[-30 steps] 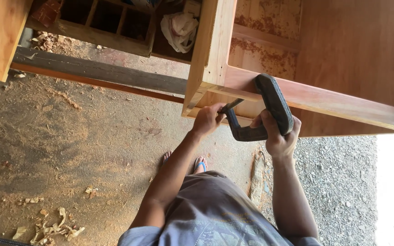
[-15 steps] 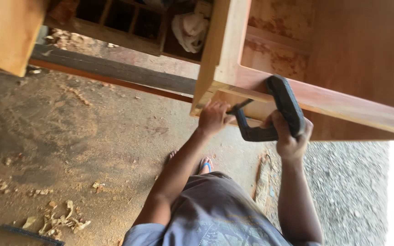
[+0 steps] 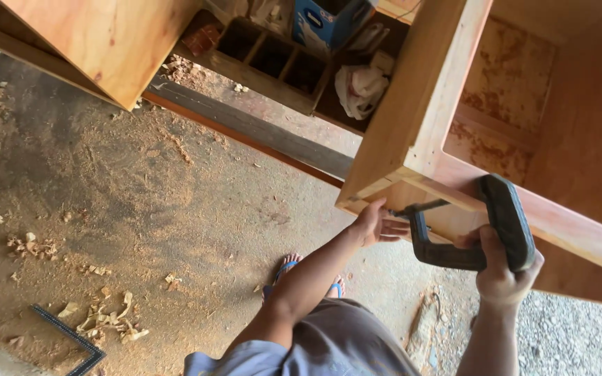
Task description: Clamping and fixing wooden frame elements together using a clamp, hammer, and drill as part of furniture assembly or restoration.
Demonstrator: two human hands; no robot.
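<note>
A dark metal C-clamp (image 3: 485,233) sits at about 4 o'clock in the view, hooked over the lower rail of a wooden cabinet frame (image 3: 412,132). Its curved back bows out toward the right, and its thin screw bar (image 3: 419,207) points toward 9 o'clock, reaching the underside of the frame's corner.

The right hand (image 3: 499,275) is wrapped around the clamp's lower bend, fingers closed round the metal from 6 o'clock. The left hand (image 3: 377,224) lies just at 9 o'clock of the clamp, fingers curled loosely at the end of the screw bar and against the frame's bottom edge; whether it actually pinches the bar cannot be told.

Inside the frame, toward 1 o'clock, the back panel (image 3: 503,97) shows rough reddish patches. At 12 o'clock a slatted wooden crate (image 3: 273,59) holds a white bundled cloth (image 3: 360,87), with a blue box (image 3: 329,21) above it. A flat wooden panel (image 3: 106,42) fills the 11 o'clock corner.

Below, the floor (image 3: 141,209) is dusty and strewn with wood shavings (image 3: 109,317) at 8 o'clock, beside a dark metal square (image 3: 71,338). A foot in a blue sandal (image 3: 287,268) stands at 6 o'clock, and gravel (image 3: 566,334) lies at 5 o'clock.
</note>
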